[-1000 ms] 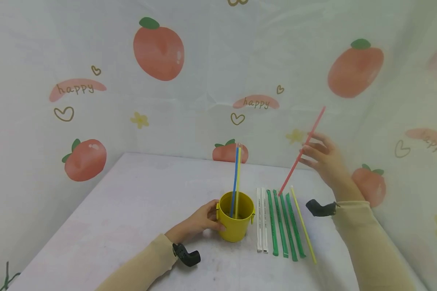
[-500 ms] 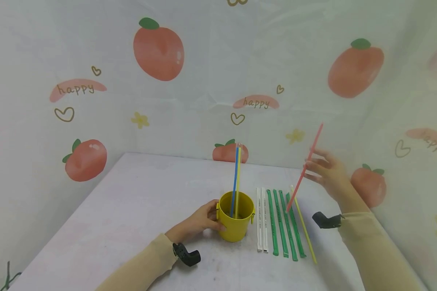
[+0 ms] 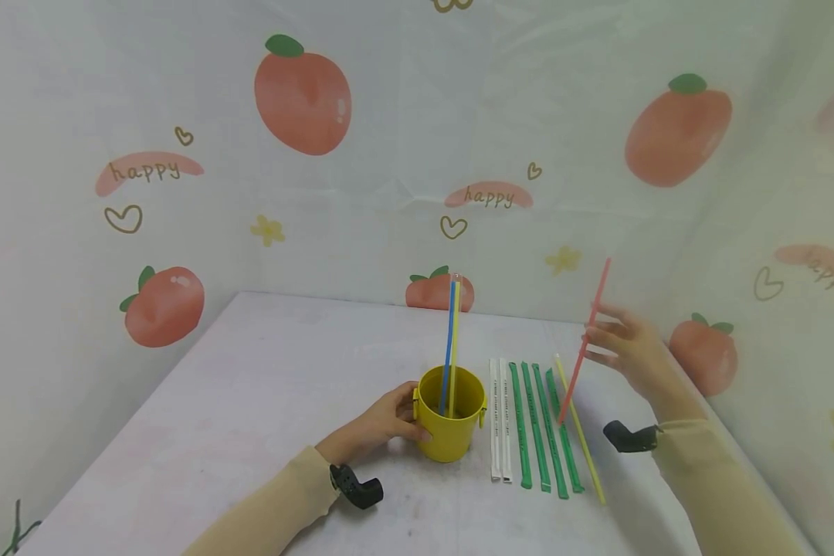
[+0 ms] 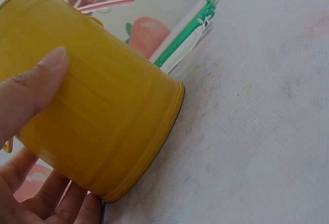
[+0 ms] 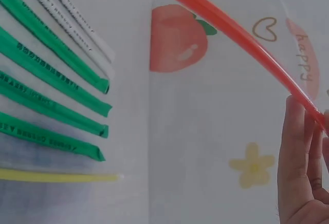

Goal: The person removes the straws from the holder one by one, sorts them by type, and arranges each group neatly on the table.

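My left hand grips the side of a small yellow bucket, thumb across its front and fingers behind, as the left wrist view shows. The bucket stands upright on the table. A blue straw and a yellow straw lean upright inside it. On the right, my right hand pinches a red straw near its middle, tilted with the lower end over the row of straws. That row has two white-wrapped straws, several green-wrapped straws and one bare yellow straw at its right end.
A white table carries everything. Behind and beside it hangs a white cloth printed with red fruit, flowers and hearts. A thin green cord-like thing shows at the lower left edge.
My right hand has come down and slightly right with the red straw, which now stands steeper, its lower end nearer the yellow straw. The left hand and bucket have stayed put.
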Tool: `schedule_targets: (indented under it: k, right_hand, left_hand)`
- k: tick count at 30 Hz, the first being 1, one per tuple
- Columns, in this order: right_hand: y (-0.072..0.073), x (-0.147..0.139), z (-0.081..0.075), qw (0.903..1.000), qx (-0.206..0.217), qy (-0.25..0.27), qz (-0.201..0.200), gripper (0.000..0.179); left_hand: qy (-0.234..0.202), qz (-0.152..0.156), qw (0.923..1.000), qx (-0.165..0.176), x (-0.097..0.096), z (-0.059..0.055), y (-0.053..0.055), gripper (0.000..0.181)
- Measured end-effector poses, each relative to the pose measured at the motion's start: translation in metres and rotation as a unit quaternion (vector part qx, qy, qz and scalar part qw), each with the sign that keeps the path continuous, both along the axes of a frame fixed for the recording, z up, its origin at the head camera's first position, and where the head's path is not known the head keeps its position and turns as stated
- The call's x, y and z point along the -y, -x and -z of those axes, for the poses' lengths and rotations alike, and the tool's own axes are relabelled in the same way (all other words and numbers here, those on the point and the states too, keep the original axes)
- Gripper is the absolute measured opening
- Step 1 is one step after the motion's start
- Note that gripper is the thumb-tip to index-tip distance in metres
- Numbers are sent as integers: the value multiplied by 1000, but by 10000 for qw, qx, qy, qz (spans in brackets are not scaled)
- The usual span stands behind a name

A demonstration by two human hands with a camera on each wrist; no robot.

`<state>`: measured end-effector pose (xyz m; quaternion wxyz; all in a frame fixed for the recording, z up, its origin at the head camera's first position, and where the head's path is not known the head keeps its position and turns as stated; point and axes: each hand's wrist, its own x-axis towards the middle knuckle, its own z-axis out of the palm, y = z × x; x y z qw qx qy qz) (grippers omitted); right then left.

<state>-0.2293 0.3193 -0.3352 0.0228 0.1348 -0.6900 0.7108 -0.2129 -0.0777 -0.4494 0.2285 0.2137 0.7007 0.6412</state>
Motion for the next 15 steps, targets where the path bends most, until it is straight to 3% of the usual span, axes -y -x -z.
schedule_targets:
  k: [4,8,15]
  right_hand:
    - [-3,-2,5,9999,56,-83,26,36]
    - [-4,-5,9,9978,174,-612,200,40]
    - [-2,-15,18,9763,664,-1993,519,66]
  left_hand:
    - [-12,-1,10000,0,0,0,0,72]
    - [-14,5,10000,-16,0,0,0,72]
    - [47,41,9998,-162,0,0,-1,71]
